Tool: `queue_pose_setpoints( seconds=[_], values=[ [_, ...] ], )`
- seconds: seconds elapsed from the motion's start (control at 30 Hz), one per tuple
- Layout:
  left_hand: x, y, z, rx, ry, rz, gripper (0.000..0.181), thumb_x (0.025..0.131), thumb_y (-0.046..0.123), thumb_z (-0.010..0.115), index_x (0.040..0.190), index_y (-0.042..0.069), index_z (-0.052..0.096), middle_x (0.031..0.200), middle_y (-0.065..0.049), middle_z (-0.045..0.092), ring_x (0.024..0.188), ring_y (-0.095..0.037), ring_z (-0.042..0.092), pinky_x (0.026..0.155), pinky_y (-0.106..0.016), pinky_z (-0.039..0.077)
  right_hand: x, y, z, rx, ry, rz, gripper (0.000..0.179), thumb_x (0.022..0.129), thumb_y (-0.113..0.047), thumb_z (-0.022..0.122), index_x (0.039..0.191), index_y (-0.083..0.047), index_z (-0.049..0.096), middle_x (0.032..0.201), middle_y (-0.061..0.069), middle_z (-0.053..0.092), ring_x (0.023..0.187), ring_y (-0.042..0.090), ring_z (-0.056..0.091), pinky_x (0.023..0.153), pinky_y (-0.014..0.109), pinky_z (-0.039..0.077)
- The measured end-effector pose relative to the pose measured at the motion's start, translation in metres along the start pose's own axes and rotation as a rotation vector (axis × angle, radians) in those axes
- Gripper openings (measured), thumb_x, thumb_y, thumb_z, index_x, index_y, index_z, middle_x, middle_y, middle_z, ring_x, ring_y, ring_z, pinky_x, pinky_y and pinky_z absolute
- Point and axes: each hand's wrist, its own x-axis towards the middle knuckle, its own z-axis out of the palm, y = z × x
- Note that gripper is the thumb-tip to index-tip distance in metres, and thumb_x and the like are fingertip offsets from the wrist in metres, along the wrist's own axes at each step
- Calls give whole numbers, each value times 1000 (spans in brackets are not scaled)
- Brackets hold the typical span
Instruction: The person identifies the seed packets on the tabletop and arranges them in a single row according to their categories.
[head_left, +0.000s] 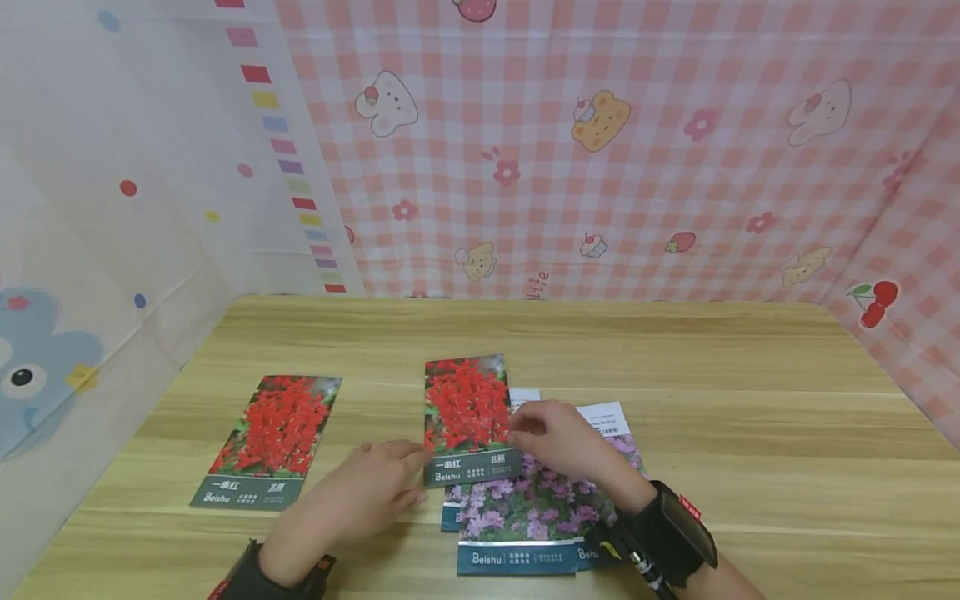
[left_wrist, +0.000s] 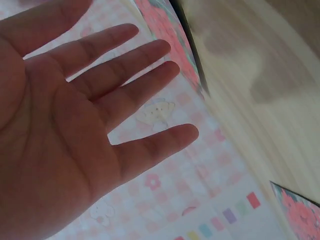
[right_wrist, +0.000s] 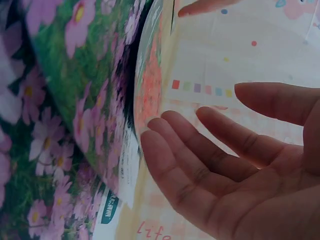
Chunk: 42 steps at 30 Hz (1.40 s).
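Note:
A seed packet with red flowers (head_left: pixel 467 408) lies in the middle of the table, partly over packets with purple flowers (head_left: pixel 517 508). At its lower left edge is my left hand (head_left: pixel 371 492); its fingers (left_wrist: pixel 150 147) are straight and spread in the left wrist view. My right hand (head_left: pixel 562 442) is at the packet's right edge, above the purple packets. In the right wrist view its fingers (right_wrist: pixel 215 160) are loosely bent and the thumb stands apart, with nothing pinched. Whether the fingertips press the packet, I cannot tell.
A second red-flower packet (head_left: pixel 270 437) lies to the left on the wooden table (head_left: pixel 750 433). The purple packets overlap one another near the front. A pink checked cloth (head_left: pixel 637 183) hangs behind the table, and a white patterned cloth (head_left: pixel 172 125) hangs at the left.

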Motion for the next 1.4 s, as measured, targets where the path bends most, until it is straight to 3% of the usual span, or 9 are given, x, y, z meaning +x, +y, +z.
queue_pose_setpoints(
  seconds=[0.3,0.63,0.93,1.3,1.4],
  values=[
    [1,6,6,-22,-105,62,46,85,21,63,127,5,53,129,-12,51,119,-29,46,94,-60,33,3,6,2,-16,3,86,12,86,-8,58,91,1,65,84,5,62,72,16,58,62,30,48],
    [0,8,9,-14,-188,66,49,86,26,63,128,4,52,129,-11,52,120,-26,46,95,-53,36,2,10,4,64,-44,95,21,86,-4,55,101,10,59,84,11,61,62,19,59,53,26,49],
    [1,8,12,4,-205,64,49,85,27,63,128,4,53,129,-11,52,120,-26,46,94,-52,37,6,11,9,154,-78,154,24,85,3,54,109,6,56,75,7,59,59,18,58,51,29,50],
    [1,8,11,18,-194,73,48,86,26,63,128,5,53,128,-12,53,120,-26,46,94,-52,38,7,12,16,279,-49,137,17,80,13,50,96,8,54,68,9,54,56,24,60,52,32,53],
    [2,8,10,21,-153,85,46,86,24,63,126,4,54,126,-13,54,117,-27,49,92,-51,40,8,13,18,320,-32,143,16,80,15,49,94,8,53,68,9,53,55,23,59,53,32,53]
  ],
)
